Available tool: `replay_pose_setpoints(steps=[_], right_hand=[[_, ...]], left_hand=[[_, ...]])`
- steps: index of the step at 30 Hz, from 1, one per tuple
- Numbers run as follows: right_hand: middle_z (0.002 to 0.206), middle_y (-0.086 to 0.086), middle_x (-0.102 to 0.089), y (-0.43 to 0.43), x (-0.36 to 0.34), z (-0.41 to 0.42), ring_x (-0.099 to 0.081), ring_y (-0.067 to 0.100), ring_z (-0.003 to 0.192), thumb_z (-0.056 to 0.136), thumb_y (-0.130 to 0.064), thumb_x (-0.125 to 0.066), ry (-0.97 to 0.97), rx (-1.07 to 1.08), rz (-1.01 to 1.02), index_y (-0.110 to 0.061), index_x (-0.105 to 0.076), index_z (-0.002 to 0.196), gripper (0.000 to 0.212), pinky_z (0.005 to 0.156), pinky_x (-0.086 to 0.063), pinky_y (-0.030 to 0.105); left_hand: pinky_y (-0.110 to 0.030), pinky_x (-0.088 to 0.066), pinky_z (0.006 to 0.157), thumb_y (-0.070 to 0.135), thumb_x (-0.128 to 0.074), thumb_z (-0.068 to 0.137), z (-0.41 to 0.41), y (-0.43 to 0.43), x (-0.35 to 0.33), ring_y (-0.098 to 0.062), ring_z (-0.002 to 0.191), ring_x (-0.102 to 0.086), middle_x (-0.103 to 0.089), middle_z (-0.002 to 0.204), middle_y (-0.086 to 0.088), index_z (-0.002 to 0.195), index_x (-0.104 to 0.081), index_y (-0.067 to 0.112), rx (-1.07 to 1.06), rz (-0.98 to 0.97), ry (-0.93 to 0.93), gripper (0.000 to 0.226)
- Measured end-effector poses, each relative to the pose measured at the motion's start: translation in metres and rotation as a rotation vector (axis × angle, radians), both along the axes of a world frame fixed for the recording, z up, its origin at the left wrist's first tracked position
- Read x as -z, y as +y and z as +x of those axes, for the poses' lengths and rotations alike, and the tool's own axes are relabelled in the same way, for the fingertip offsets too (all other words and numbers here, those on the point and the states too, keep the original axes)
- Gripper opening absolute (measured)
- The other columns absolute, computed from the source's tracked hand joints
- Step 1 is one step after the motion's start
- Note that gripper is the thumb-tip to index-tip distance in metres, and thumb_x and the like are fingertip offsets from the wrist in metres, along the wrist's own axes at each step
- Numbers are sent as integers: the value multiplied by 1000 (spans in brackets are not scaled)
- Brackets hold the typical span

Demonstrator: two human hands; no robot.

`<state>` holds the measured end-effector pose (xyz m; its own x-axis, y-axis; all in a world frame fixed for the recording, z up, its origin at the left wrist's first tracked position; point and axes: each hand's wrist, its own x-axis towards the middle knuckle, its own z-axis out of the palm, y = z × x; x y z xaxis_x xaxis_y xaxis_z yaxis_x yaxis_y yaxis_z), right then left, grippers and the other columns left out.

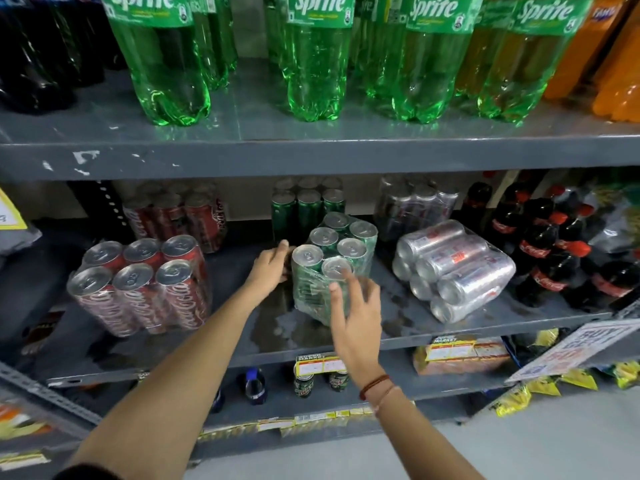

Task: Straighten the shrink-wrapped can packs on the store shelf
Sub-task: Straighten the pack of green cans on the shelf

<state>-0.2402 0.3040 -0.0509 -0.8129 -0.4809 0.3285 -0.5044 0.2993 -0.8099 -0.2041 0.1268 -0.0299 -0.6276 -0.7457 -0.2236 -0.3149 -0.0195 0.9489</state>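
Observation:
A shrink-wrapped pack of green cans stands upright in the middle of the grey shelf, turned at an angle to the shelf edge. My left hand rests against its left side, fingers spread. Just in front of the pack, my right hand is open, with a finger near a front can top. To the left, a red cola can pack stands upright. A silver can pack lies tipped on its side at the right.
More can packs stand at the back of the shelf: red, green, dark. Small cola bottles crowd the right end. Large green bottles fill the shelf above. A hanging sign juts out at lower right.

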Motion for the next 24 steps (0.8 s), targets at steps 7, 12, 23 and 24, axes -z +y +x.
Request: replay_pose_setpoints(steps=[7, 12, 23, 24], right_hand=[[146, 19, -33, -27, -52, -114, -31, 31, 137, 94, -43, -49, 0, -146, 122, -21, -45, 137, 49, 114, -25, 39], [151, 10, -33, -49, -47, -150, -21, 28, 143, 95, -30, -51, -141, -363, 383, -23, -42, 141, 48, 113, -13, 26], [133, 14, -51, -29, -23, -107, -41, 35, 125, 74, -71, -51, -97, -197, 320, -43, -41, 137, 70, 111, -30, 46], [133, 14, -52, -28, -20, -98, -42, 35, 125, 69, -79, -45, -98, -168, 308, -43, -39, 138, 78, 110, -31, 47]], left_hand=[[-30, -20, 112, 24, -56, 90, -4, 94, -24, -27, 143, -22, -21, 155, -15, 138, -40, 10, -234, -513, 106, 52], [-50, -5, 116, 55, -72, 68, -28, 106, -14, -41, 142, 17, 15, 156, -22, 148, -14, 8, -75, -592, -272, 110], [-33, -12, 116, 34, -86, 59, 15, 9, -29, -22, 147, 5, 19, 157, -10, 147, -23, 32, 340, -481, -288, 108], [-33, -11, 116, 32, -86, 60, 20, -1, -31, -20, 146, 7, 16, 158, -9, 146, -25, 33, 381, -477, -295, 106]])
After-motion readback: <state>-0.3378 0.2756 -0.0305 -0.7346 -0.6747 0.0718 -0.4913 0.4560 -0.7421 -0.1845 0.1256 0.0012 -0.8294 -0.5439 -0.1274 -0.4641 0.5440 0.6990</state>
